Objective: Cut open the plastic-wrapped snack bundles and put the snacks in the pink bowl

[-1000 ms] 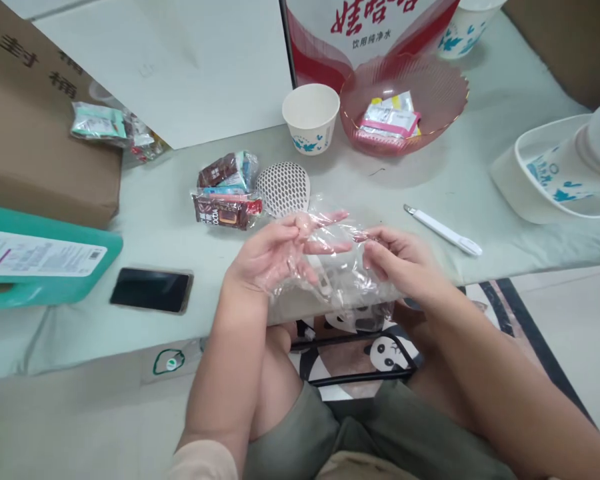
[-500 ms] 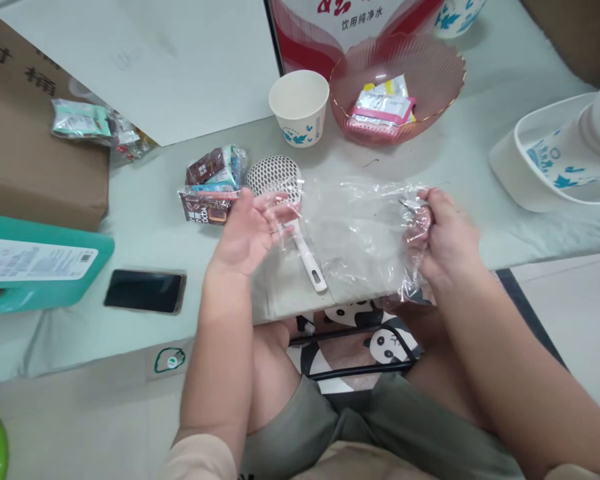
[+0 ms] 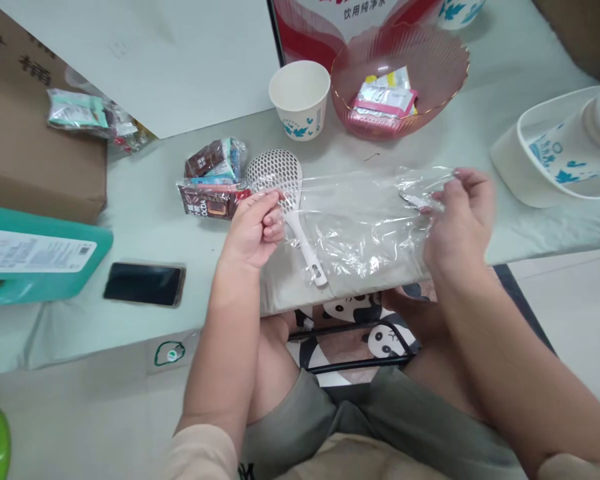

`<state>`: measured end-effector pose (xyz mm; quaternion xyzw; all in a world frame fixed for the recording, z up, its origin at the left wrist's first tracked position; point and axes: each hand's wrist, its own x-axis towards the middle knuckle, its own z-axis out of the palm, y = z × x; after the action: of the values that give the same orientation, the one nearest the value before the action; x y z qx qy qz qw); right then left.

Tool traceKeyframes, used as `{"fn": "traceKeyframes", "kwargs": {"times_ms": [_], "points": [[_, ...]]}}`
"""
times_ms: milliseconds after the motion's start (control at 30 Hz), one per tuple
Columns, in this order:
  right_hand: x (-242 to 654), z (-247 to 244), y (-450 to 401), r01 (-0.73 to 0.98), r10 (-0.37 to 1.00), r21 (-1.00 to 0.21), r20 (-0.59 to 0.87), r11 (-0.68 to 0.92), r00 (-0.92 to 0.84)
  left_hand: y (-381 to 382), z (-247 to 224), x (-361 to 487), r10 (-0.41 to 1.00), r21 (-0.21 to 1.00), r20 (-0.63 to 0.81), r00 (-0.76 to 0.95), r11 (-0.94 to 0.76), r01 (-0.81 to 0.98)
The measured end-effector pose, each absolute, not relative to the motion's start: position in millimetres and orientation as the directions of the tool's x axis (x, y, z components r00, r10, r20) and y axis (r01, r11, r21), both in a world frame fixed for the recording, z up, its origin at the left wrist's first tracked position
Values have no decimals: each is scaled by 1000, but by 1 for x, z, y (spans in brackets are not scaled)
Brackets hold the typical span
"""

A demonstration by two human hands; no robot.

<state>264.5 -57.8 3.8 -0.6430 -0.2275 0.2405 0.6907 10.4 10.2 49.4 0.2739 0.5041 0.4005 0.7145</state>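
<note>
Between my hands a clear plastic bag [image 3: 370,233] is stretched out above the table's front edge. My left hand [image 3: 256,230] is closed, pinching its left end between thumb and fingers. The upper right corner is gripped by my right hand [image 3: 463,213], its fingers partly turned away. A small white piece with a dark edge [image 3: 415,201] shows at the bag beside my right fingers; I cannot tell what it is. Behind and under the film lies a white hairbrush [image 3: 275,175] with a perforated head, its handle pointing towards me. Wrapped snack packets [image 3: 213,200] lie left of it.
A paper cup [image 3: 300,100] and a pink ribbed bowl [image 3: 405,127] with sachets stand behind the bag. To the right is a white basket [image 3: 523,153] holding cups. A phone [image 3: 144,285], a teal container [image 3: 87,267] and a cardboard box [image 3: 75,180] are at the left.
The fingers of my left hand have gone from spread to pinched on the bag. My right hand has risen slightly to the right, and the bag's top edge is pulled straighter.
</note>
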Motion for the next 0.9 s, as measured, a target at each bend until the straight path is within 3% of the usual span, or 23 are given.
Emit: {"fn": "traceKeyframes", "kwargs": {"times_ms": [100, 200, 267, 333, 433, 600, 733, 900], "points": [[256, 6, -70, 452, 511, -861, 503, 231, 697, 10, 46, 18, 843, 787, -519, 144, 537, -304], [234, 7, -86, 675, 566, -584, 772, 451, 290, 9, 43, 24, 850, 800, -512, 120, 523, -295], [216, 3, -94, 691, 667, -490, 745, 531, 16, 8, 43, 26, 849, 801, -511, 130, 526, -286], [203, -5, -98, 751, 767, -456, 633, 477, -102, 6, 43, 27, 844, 798, -513, 156, 536, -276], [198, -14, -98, 804, 835, -443, 538, 396, -115, 6, 46, 27, 840, 796, -514, 173, 542, -268], [197, -19, -98, 794, 778, -409, 617, 449, -123, 5, 49, 25, 837, 770, -527, 148, 544, -334], [185, -21, -97, 855, 798, -350, 591, 382, -114, -2, 48, 34, 812, 742, -544, 211, 583, -331], [182, -19, -96, 761, 720, -357, 664, 541, -201, 3, 48, 34, 863, 797, -491, 120, 500, -338]]}}
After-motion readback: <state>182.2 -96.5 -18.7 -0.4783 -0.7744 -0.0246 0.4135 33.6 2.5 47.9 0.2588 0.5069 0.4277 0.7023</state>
